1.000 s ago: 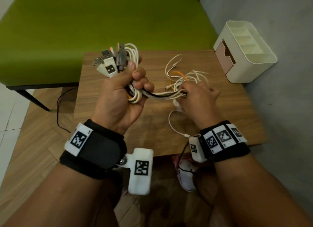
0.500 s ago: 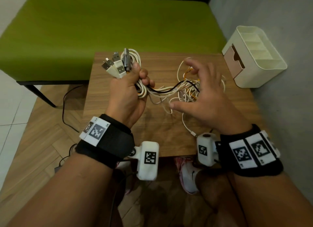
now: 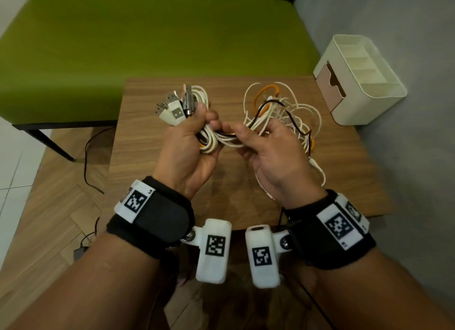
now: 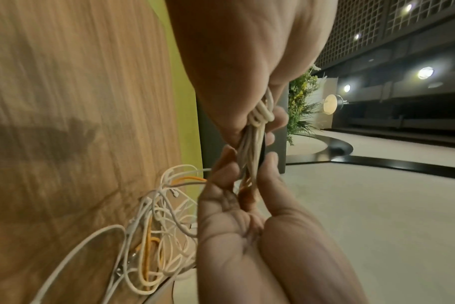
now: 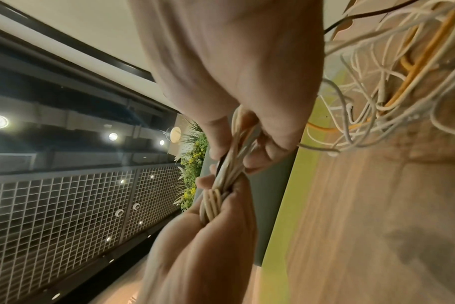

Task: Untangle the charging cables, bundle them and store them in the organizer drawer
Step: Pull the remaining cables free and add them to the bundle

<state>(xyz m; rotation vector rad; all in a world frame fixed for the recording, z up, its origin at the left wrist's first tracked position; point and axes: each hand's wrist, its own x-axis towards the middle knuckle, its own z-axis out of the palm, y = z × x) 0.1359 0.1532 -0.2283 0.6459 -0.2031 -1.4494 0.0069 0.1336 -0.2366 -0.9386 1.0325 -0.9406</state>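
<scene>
My left hand (image 3: 194,142) grips a looped bundle of white, black and orange charging cables (image 3: 209,137), held above the wooden table (image 3: 152,167). Several USB plugs (image 3: 172,107) fan out above its thumb. My right hand (image 3: 268,147) pinches the same strands just to the right, thumb against fingers. Behind it the loose tangle of cables (image 3: 283,110) trails onto the table. In the left wrist view the strands (image 4: 252,148) pass from my left hand into my right. In the right wrist view the tangle (image 5: 392,82) hangs at upper right. The cream organizer (image 3: 376,95) with its pink drawer (image 3: 330,88) stands at the table's far right corner.
A green bench (image 3: 152,43) runs behind the table. A grey wall (image 3: 406,34) is close on the right. A thin black cord (image 3: 86,162) lies on the wooden floor at the left. A single white cable (image 3: 317,169) trails near my right wrist.
My right hand was spread open over the tangle half a second ago; it has now closed on the strands close to my left hand. Both hands have drawn nearer to each other.
</scene>
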